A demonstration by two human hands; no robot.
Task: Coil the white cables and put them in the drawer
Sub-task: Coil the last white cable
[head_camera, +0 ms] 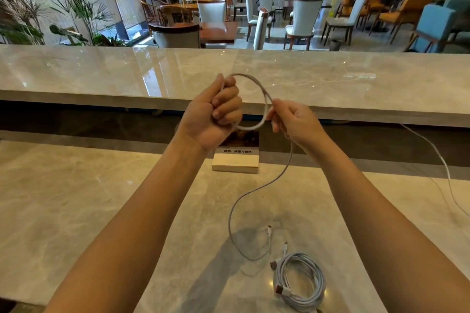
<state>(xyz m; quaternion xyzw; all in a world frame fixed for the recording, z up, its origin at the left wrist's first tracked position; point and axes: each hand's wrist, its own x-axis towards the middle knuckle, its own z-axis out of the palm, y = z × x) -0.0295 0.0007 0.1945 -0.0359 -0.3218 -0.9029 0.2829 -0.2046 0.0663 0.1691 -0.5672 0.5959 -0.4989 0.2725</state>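
A white cable point(264, 99) forms one loop in the air between my hands. My left hand point(216, 114) is closed in a fist on the loop's left side. My right hand point(292, 119) pinches the loop's right side. From my right hand the rest of the cable hangs down, curves over the marble counter point(101, 198) and ends in a plug point(269, 230). A second white cable point(300, 279) lies coiled on the counter at the lower right, with a red-tipped plug. No drawer is in view.
A small book point(236, 157) stands against the back of the counter, below my hands. Another thin white cable point(442, 160) runs down from under the raised marble ledge point(356, 79) at the right. Chairs and tables fill the room beyond.
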